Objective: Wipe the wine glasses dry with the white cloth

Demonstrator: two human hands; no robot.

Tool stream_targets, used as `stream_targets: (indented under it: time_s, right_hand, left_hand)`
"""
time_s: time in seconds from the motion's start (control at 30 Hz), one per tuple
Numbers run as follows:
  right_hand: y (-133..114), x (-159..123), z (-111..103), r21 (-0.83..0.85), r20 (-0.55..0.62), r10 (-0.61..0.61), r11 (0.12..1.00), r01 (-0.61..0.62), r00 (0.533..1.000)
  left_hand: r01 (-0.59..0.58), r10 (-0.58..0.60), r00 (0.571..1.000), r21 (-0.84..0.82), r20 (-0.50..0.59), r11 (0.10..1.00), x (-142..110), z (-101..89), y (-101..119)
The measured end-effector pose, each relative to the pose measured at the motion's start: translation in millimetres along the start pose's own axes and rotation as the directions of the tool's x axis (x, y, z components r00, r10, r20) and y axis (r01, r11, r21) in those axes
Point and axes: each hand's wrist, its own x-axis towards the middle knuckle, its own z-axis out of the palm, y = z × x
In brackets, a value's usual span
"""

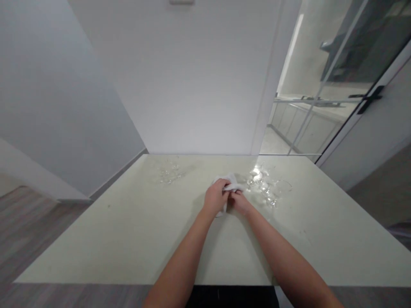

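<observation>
A white cloth (233, 187) is bunched between my two hands above the middle of the table (128, 239). My left hand (215, 197) is closed round the cloth from the left, fingers curled over its top. My right hand (239, 202) grips it from the right, low down, with its fingers partly hidden behind the folds. A thin curved edge shows under the cloth's lower end, but what it belongs to is too covered to tell. Just right of my hands stands a group of clear glasses (263, 185), blurred by glare.
Toward the far left of the table is a smaller group of clear glassware (169, 174). A white wall (199, 85) meets the table's far edge. At the right, a glazed door with a black handle (369, 98) stands beside the table.
</observation>
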Motion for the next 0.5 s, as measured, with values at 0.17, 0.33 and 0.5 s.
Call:
stream_targets:
  time_s: [0.17,0.33,0.5]
  right_hand:
    - [-9,-2,-31,-0.071,-0.222,0.198,0.973,-0.218,0.955]
    - [-21,-7,-43,-0.502,-0.195,0.266,0.800,-0.329,0.944]
    - [-19,-6,-44,0.034,0.068,0.155,0.987,-0.157,0.986]
  left_hand:
    - [-0.133,0.157,0.975,-0.148,0.160,0.980,-10,-1.4,22]
    - [-0.288,0.314,0.941,-0.190,0.125,0.939,-19,-28.6,33]
    - [0.032,-0.143,0.651,-0.162,-0.745,0.986,-7,-77.9,-47]
